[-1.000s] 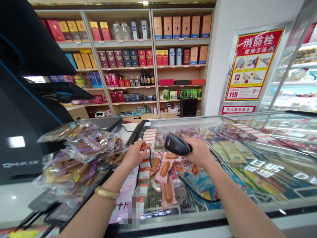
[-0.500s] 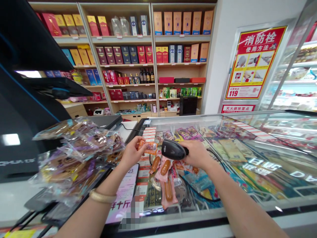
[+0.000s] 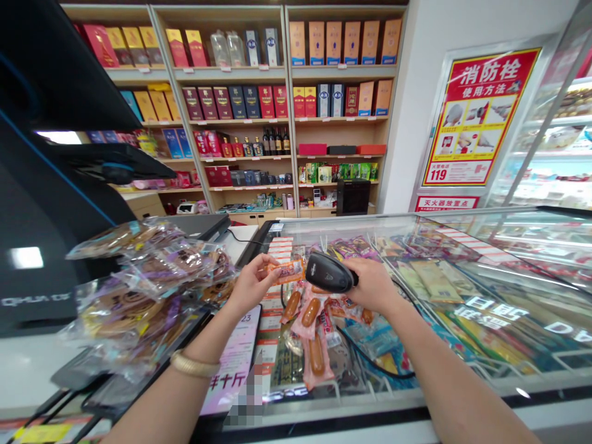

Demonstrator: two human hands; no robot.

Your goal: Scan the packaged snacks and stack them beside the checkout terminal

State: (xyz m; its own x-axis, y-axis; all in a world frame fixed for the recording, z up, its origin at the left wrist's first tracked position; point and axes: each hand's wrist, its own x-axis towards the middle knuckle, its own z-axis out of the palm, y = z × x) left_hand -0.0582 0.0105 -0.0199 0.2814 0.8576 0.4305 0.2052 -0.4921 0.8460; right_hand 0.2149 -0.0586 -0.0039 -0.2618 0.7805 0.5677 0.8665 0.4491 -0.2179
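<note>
My left hand (image 3: 253,285) pinches a small orange packaged sausage (image 3: 287,271) by its left end. In my right hand (image 3: 374,285) is a black barcode scanner (image 3: 329,272), its head pointing left close to the packet's right end. My fingers are wrapped round the scanner's handle, which is mostly hidden. Below the scanner, several wrapped sausages (image 3: 315,354) lie in a loose pile on the freezer's glass top (image 3: 351,394). The scanner's black cable (image 3: 370,365) loops over the glass to the right of the pile.
Brown snacks in clear bags (image 3: 134,302) are heaped at the left, beside a dark checkout machine (image 3: 28,216). A phone-like screen or sign (image 3: 234,364) lies near my left wrist. Frozen goods (image 3: 430,280) show under the glass. Shelves of boxes (image 3: 245,102) stand behind.
My left hand has turned the packet so more of its printed face shows beside the scanner. The scanner has shifted slightly right. The whole view has also drifted a little.
</note>
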